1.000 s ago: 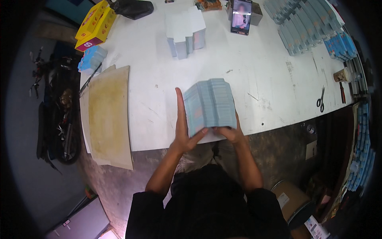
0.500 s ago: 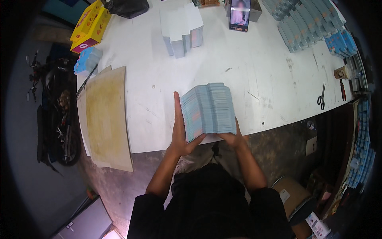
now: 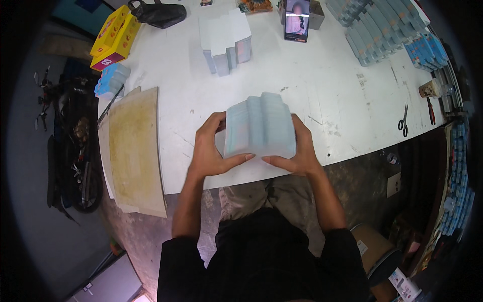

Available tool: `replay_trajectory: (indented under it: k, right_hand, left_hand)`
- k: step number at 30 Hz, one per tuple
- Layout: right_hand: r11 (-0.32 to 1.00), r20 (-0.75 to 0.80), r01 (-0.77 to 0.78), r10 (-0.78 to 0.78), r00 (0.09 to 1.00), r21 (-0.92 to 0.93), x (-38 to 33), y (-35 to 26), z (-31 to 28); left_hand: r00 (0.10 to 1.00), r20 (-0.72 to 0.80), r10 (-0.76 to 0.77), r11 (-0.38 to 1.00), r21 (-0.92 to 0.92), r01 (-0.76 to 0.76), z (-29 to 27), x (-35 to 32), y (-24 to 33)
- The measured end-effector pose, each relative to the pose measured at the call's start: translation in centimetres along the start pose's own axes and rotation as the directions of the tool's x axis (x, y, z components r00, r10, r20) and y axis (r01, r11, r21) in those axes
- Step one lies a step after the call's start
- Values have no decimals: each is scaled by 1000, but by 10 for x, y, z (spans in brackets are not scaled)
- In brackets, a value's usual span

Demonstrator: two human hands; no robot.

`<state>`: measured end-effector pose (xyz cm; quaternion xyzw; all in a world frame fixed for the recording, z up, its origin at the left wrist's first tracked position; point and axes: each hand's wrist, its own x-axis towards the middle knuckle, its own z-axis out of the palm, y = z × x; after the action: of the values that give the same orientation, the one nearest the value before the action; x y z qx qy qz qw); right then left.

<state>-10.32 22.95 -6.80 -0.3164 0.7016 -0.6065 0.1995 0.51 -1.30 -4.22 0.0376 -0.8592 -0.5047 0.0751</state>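
Note:
Between my two hands is a thick stack of pale blue die-cut card sheets (image 3: 260, 126), blurred by motion, with its layered edges facing up. It is over the white table's near edge; whether it touches the tabletop I cannot tell. My left hand (image 3: 207, 151) grips the stack's left side, the thumb along its near lower edge and the other fingers partly hidden behind it. On the right side my right hand (image 3: 304, 148) presses in the same way, its thumb pointing toward the left one. Farther back stands another stack of notched white sheets (image 3: 224, 32).
Large boards (image 3: 133, 151) overhang the table's left edge, with yellow boxes (image 3: 115, 38) beyond. A phone (image 3: 297, 20) stands at the back. Rows of grey-blue stacks (image 3: 385, 30) fill the far right. Scissors (image 3: 403, 123) and a cup (image 3: 428, 89) lie near the right edge.
The stack has moved slightly away from me and its edges now look blurred. Both hands have shifted up along its sides, and the left hand's straight fingers have bent around it.

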Motion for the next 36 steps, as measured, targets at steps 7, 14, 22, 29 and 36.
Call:
replay_trajectory:
  k: [7,14,22,29,36]
  right_hand:
    - [712,65,-544,580,812,444,-48,-29,30]
    - [820,387,-553,465,796,152,-120,-28,2]
    - [942,-72,-317,326,943,111,-124,-31,-79]
    - [931,-28,-363,364,931,45,-28,15,-70]
    - [921,329,-384,382,864,-61,24,22,-56]
  left_hand:
    - [654,692,-306,947,151,284,-20,96,-11]
    - [166,881,-442,896,428,114,18,159,15]
    - [380,885,-268,789,428,-442,57,164,92]
    - [925,-263,276,961,57,-270,-21,27,52]
    - [756,112,-645,435,-759,484,48,-129,-12]
